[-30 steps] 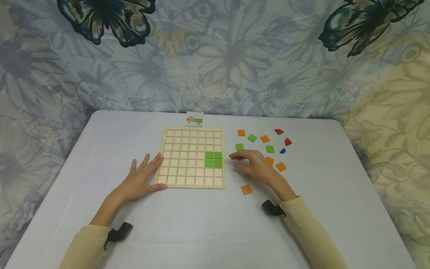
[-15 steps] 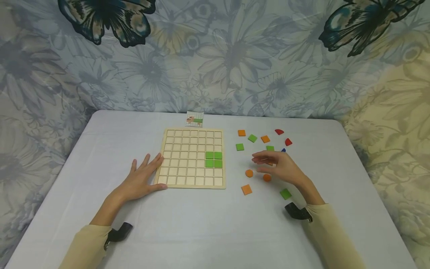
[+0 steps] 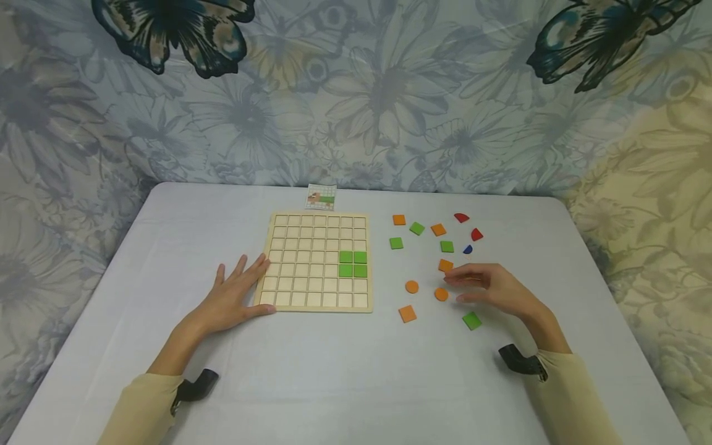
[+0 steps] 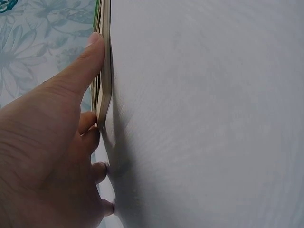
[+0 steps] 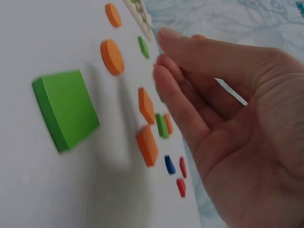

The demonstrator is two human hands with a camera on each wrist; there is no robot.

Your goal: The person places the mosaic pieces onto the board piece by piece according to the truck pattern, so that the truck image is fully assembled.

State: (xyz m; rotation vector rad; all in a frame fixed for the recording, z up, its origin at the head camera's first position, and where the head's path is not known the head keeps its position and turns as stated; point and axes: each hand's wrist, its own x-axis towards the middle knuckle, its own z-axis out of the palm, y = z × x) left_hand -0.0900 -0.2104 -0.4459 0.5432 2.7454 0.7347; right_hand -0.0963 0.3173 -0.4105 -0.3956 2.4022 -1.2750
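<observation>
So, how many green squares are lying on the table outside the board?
4: one green square nearest the board, one farther back, one left of the blue piece, one on the near side of the right hand, which may hide others.

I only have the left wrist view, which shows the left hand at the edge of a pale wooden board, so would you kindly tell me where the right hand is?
Observer: The right hand is to the right of the board, its fingertips close to a flat orange round piece.
Operator: Thank you. Would you tell me which pieces sit in the board?
Observer: Four flat green square pieces sit there, forming a two-by-two block at its right side.
Operator: And what lies just beyond the board's far edge?
Observer: A small white card with a coloured picture on it lies there.
</observation>
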